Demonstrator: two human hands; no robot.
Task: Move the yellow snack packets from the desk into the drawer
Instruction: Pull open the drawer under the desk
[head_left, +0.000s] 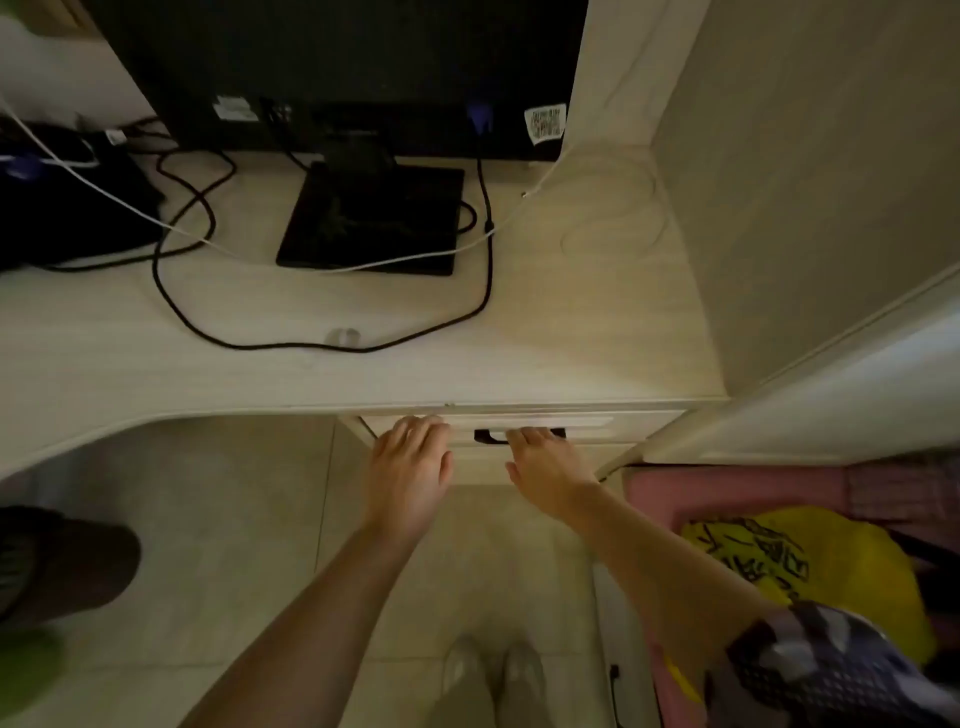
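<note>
Head view: both hands lay flat on the drawer (540, 447) front, left hand (410, 467) beside right hand (545, 467) (fingers straight, holding nothing), black handle (488, 436) between them

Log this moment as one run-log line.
left hand: flat on drawer front | right hand: fingers at black handle | drawer: nearly shut | yellow snack packets: none visible on desk

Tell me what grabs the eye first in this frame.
Both hands sit at the drawer front under the desk edge: the left hand flat on it, the right hand with fingers at the black handle. Behind, the monitor base and looping black cables cover the desk.
</note>
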